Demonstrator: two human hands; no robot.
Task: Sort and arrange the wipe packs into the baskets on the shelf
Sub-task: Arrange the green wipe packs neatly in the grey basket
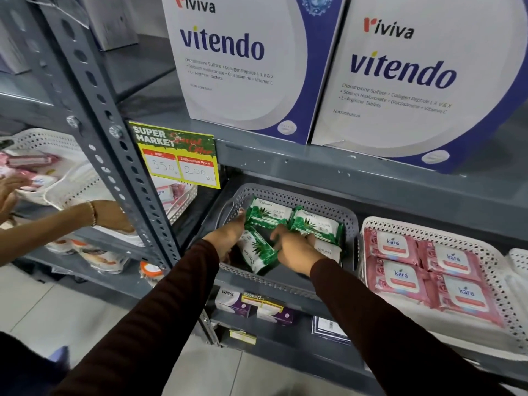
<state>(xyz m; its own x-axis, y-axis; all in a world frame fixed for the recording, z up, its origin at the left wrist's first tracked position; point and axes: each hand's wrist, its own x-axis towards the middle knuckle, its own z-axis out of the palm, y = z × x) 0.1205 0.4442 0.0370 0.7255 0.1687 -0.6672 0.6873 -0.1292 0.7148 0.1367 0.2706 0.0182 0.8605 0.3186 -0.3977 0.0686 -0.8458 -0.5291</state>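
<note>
A grey perforated basket (323,200) on the middle shelf holds several green aloe wipe packs. Two lie flat at its back: one (267,214) on the left, one (315,224) on the right. A third green pack (258,252) stands tilted at the basket's front, gripped between both my hands. My left hand (228,235) holds its left edge and my right hand (294,250) holds its right side. A white-topped pack (328,250) is partly hidden under my right hand. To the right, a white basket (368,224) carries several pink Kara wipe packs (400,277) laid flat.
Two big Vitendo boxes (405,78) stand on the shelf above. A yellow price tag (178,158) hangs from the shelf edge. Another person's arms (51,221) reach into white baskets (60,144) in the left bay, past a grey upright post (120,158). Small boxes (231,300) sit below.
</note>
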